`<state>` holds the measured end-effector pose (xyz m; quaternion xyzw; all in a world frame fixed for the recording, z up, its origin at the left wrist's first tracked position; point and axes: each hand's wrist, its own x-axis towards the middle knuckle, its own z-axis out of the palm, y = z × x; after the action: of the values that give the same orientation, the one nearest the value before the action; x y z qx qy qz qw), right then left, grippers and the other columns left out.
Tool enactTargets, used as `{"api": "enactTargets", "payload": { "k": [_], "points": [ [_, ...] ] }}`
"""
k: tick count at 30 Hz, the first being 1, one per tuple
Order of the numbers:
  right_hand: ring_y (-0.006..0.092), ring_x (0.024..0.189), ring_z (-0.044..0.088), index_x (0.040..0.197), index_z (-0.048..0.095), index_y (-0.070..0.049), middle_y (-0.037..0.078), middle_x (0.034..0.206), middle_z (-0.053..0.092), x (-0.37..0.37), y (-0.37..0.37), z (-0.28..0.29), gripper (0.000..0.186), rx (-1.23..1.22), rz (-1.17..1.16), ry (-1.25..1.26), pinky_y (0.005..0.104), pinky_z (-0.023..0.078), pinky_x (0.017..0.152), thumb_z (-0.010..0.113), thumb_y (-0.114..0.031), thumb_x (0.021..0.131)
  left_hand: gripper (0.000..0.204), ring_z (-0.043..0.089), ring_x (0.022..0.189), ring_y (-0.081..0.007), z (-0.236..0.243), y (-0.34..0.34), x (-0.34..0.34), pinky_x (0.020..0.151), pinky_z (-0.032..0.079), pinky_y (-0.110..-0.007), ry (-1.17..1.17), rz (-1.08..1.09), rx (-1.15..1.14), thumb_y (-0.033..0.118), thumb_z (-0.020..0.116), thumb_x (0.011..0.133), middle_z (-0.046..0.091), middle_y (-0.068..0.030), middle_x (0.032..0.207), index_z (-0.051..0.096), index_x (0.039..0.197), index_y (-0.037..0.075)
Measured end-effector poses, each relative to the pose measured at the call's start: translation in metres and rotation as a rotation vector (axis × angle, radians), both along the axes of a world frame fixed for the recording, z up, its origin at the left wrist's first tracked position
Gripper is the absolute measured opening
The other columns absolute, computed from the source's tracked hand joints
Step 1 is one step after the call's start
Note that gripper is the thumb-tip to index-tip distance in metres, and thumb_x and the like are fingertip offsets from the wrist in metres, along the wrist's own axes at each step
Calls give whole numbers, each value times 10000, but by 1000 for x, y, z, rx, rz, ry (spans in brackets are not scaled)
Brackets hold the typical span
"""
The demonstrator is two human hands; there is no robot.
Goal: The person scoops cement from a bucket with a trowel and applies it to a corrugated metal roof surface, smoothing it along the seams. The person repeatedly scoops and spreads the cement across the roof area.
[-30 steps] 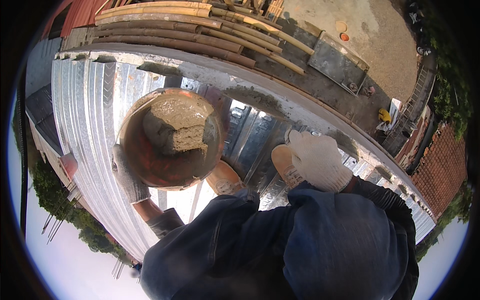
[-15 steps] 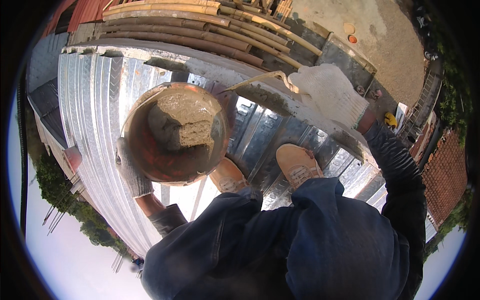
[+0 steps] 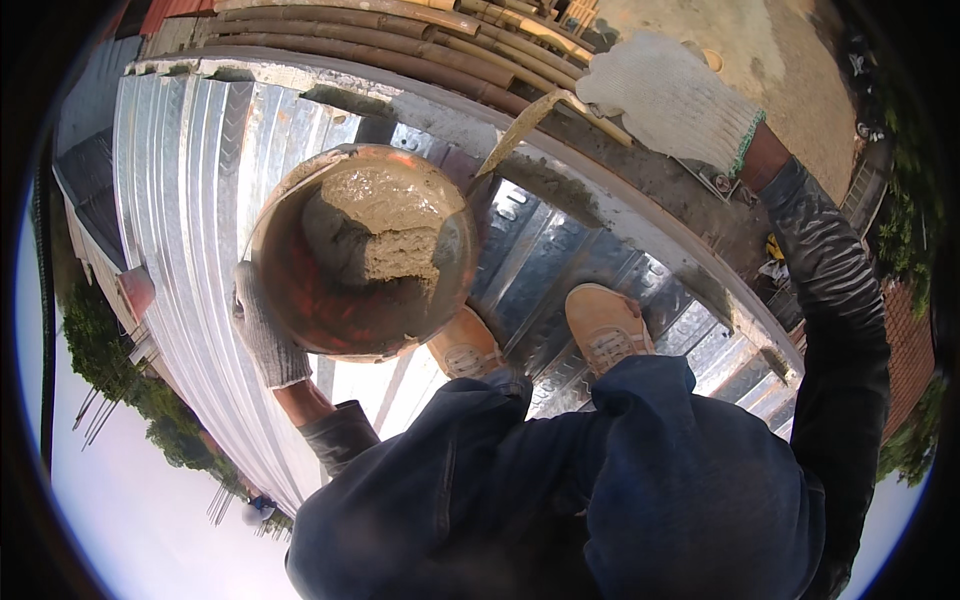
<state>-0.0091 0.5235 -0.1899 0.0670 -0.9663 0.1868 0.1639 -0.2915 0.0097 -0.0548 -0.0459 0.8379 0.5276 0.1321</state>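
Observation:
My left hand [image 3: 268, 330], in a grey-white knit glove, grips the lower left side of a round, mortar-smeared bucket [image 3: 330, 320]. Wet grey-brown mortar [image 3: 400, 245] sits in it, with a cut, rough step in its surface. Up at the right, my gloved right hand [image 3: 665, 105] is closed round the handle of a trowel [image 3: 520, 132]. The handle itself is mostly hidden by the glove. Mortar coats the trowel's narrow blade, which points down and left toward the bucket, its tip just right of the rim. Below the blade runs a concrete ledge [image 3: 640, 240].
I stand on shiny corrugated metal sheeting [image 3: 190, 200], my tan shoes [image 3: 605, 325] close to the ledge. Bamboo poles [image 3: 380, 45] lie beyond it. Farther down at the right is bare ground [image 3: 790, 120], well below the ledge.
My right hand has risen with the trowel, and the blade now shows its mortar-covered face. The bucket in my left hand has shifted slightly up and right in view.

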Motion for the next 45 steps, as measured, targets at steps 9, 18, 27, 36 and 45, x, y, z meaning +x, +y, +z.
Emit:
{"api": "enactTargets", "payload": {
  "k": [9,18,27,36,45],
  "points": [
    [389,983,772,1274,713,-82,162,1086,741,79,-74,87,329,-285,-300,-592,468,633,813,764,-190,967,435,753,1010,-180,-1,-17,-3,892,637,-349,21,1,-5,386,652,1181,800,-91,1171,756,1303,-18],
    [418,888,732,1144,686,-58,176,1022,719,102,-183,75,202,-368,-447,-667,526,584,749,718,-171,980,404,749,1015,-177,2,-6,-5,893,636,-348,-30,-16,18,355,663,1178,794,-88,1185,743,1325,-13],
    [403,787,729,1082,701,-71,168,942,710,132,-175,115,194,-394,-445,-860,525,565,715,734,-216,958,418,745,1033,-184,-9,-38,-24,909,634,-356,47,-50,33,364,683,1167,793,-92,1196,750,1334,-13],
    [439,820,715,1107,700,-68,175,996,709,146,-160,93,202,-401,-549,-601,528,571,728,724,-200,957,422,742,1002,-177,5,-2,-6,868,632,-350,0,-50,11,384,676,1169,796,-80,1169,760,1297,-9],
    [406,843,763,1164,691,-68,170,1009,736,138,-176,88,230,-346,-477,-689,495,606,717,735,-170,963,416,730,956,-158,0,-8,-11,846,627,-341,0,-59,43,396,663,1176,793,-63,1125,771,1257,2]
  ]
}}
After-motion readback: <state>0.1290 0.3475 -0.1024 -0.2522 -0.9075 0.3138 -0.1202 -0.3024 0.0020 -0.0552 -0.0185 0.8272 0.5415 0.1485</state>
